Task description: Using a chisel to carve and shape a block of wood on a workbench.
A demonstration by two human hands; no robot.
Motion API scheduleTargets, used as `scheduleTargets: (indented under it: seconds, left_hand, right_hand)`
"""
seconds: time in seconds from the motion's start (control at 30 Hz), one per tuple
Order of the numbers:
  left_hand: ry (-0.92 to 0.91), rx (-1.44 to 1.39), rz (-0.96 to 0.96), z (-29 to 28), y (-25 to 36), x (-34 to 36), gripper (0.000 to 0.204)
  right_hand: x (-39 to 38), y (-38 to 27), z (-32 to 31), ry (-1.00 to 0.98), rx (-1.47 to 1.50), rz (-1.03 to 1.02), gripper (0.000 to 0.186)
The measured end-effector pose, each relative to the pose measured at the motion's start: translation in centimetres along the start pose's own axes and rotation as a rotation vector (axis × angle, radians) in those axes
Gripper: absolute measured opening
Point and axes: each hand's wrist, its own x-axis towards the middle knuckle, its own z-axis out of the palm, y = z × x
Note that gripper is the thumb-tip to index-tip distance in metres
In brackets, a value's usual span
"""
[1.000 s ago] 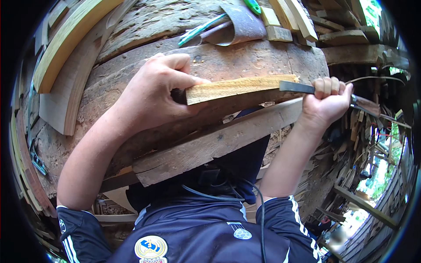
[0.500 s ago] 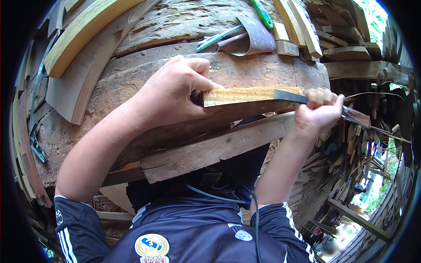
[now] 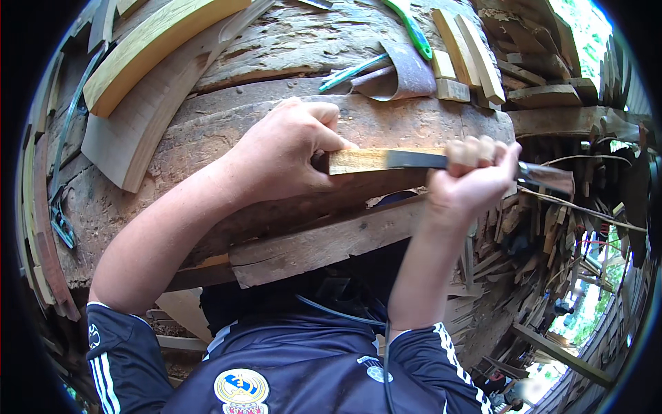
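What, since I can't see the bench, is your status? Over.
Left hand gripping wood piece. Right hand gripping bladed tool. Blade along wood piece, contact unclear. Nothing visibly blocking.

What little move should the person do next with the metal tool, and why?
Probably slide the right hand rightward, because the metal tool lies along the wood with its end pointing toward the left hand, which grips the wood's left end close by.
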Motion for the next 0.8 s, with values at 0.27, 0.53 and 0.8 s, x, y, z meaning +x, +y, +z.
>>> scheduleTargets:
  seconds: [0.27, 0.53, 0.8]
  left_hand:
    - [0.005, 0.065, 0.045, 0.0, -0.2, 0.0, 0.036]
    - [0.016, 0.009, -0.003, -0.2, -0.7, -0.8, 0.033]
    - [0.038, 0.046, 0.075, 0.4, -0.3, 0.2, 0.032]
  right_hand:
    - [2.8, -1.6, -3.1, -0.015, 0.045, -0.039, 0.046]
    - [-1.0, 1.1, 0.5, -0.092, 0.039, -0.022, 0.045]
    - [0.1, 0.4, -1.1, -0.022, 0.058, -0.036, 0.046]
